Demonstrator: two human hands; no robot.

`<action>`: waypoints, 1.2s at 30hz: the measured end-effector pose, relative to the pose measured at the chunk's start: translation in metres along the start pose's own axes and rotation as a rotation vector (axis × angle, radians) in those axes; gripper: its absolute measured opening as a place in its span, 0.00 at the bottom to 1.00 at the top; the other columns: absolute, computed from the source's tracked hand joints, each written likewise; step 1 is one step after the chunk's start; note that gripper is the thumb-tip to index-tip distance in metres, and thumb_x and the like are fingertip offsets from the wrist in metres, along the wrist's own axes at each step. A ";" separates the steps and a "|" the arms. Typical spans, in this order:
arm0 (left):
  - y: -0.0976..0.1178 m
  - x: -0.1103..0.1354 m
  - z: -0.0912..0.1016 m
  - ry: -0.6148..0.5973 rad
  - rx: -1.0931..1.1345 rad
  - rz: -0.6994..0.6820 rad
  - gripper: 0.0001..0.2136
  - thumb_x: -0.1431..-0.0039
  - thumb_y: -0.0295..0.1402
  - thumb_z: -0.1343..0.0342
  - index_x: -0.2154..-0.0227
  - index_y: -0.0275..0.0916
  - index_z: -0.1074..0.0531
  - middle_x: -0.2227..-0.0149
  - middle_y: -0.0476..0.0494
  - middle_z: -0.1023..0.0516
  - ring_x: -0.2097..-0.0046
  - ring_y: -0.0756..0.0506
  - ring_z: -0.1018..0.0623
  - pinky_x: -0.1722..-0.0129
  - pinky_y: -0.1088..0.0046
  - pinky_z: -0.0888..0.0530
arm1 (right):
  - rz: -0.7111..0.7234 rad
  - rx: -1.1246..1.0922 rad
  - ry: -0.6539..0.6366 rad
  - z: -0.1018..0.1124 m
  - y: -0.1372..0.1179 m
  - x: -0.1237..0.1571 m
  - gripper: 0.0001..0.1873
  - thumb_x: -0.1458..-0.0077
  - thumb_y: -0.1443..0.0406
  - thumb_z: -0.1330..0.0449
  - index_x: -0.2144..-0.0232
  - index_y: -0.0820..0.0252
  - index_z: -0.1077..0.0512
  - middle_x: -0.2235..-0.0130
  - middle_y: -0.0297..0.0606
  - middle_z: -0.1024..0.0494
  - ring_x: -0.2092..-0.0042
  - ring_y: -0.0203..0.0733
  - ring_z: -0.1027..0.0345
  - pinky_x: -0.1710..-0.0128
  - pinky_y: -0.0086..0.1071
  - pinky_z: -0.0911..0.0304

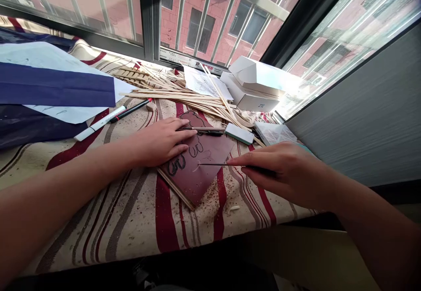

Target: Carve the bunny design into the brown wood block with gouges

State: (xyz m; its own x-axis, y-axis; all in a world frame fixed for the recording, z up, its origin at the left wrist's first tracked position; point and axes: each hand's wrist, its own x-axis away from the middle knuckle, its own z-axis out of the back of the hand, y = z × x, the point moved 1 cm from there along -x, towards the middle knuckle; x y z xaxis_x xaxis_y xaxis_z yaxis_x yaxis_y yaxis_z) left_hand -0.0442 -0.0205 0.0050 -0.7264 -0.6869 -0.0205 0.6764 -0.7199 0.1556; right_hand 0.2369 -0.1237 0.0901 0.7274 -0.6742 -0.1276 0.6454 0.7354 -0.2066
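Note:
A reddish-brown board (200,186) with dark curly outlines lies at an angle on the striped cloth. My left hand (164,142) rests on its left side, fingers stretched out and spread. A wooden-handled tool (210,129) and a dark, slim tool (210,133) lie across the board's far part, by my left fingertips. In my right hand (286,168) is a thin, dark, pointed tool (215,164). Its tip meets the board's surface near some pale scratch marks; its handle is mostly hidden by my fingers.
Beyond the board lie a white-and-green block (239,133), thin wooden strips (184,96), a printed paper (205,83) and a white box (251,94). Two markers (100,123) lie left, near a blue-and-white sheet (55,83). Crumbs dot the cloth (131,225). A barred window stands behind.

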 end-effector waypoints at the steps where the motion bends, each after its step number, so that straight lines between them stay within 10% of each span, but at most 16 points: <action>1: 0.002 0.000 0.000 -0.019 -0.009 0.010 0.27 0.22 0.44 0.54 0.26 0.44 0.32 0.23 0.32 0.38 0.24 0.30 0.36 0.23 0.44 0.37 | 0.001 0.030 -0.010 0.001 -0.001 -0.003 0.18 0.30 0.70 0.43 0.48 0.59 0.15 0.70 0.35 0.15 0.73 0.34 0.28 0.71 0.31 0.44; 27: 0.001 -0.002 -0.003 -0.029 0.025 0.014 0.29 0.22 0.46 0.58 0.26 0.41 0.32 0.22 0.34 0.40 0.21 0.32 0.39 0.20 0.47 0.42 | 0.199 0.102 -0.187 0.023 0.020 -0.014 0.16 0.23 0.67 0.45 0.46 0.61 0.17 0.63 0.37 0.13 0.67 0.36 0.21 0.68 0.32 0.39; 36: 0.003 -0.002 -0.006 -0.013 0.065 0.086 0.33 0.25 0.46 0.69 0.26 0.46 0.33 0.21 0.42 0.42 0.21 0.34 0.38 0.22 0.44 0.41 | 0.081 -0.145 -0.266 0.028 0.043 -0.045 0.12 0.30 0.65 0.40 0.55 0.60 0.16 0.81 0.25 0.33 0.78 0.31 0.46 0.71 0.29 0.46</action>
State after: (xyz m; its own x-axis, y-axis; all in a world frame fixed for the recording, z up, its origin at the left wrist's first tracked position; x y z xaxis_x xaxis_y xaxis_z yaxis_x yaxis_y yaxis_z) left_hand -0.0394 -0.0219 -0.0002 -0.6678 -0.7443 0.0079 0.7273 -0.6502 0.2198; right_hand 0.2386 -0.0599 0.1141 0.8227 -0.5586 0.1053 0.5571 0.7556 -0.3445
